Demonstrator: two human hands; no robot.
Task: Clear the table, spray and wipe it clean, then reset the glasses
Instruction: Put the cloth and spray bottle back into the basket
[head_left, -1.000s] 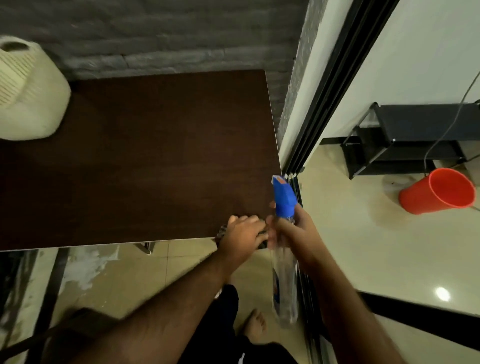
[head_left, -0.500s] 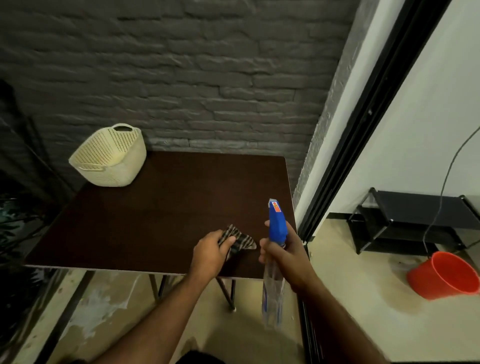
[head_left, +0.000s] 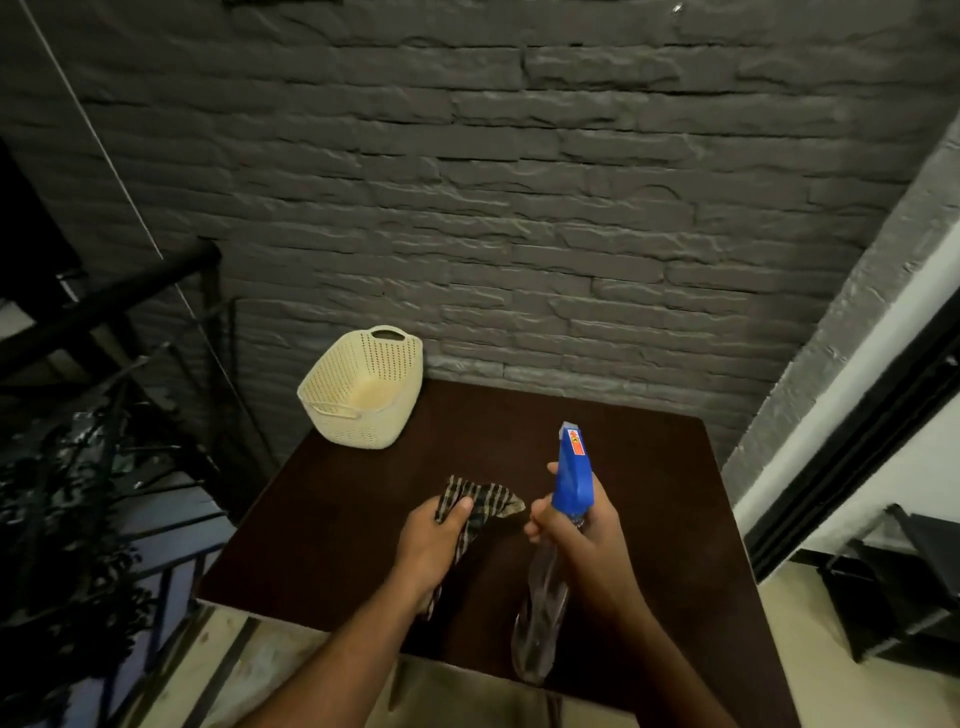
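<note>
Spray bottle and checked cloth held over a dark bench.

A clear spray bottle (head_left: 540, 597) with a blue trigger head is held upright in the grip of the right hand (head_left: 582, 530), fingers curled round its neck; just left of it, a brown-and-cream checked cloth (head_left: 480, 506) is clutched in the left hand (head_left: 434, 540). Beyond both, a cream perforated basket (head_left: 363, 389) is set at the dark brown bench's (head_left: 649, 493) far corner, against a grey brick wall (head_left: 519, 208).
</note>
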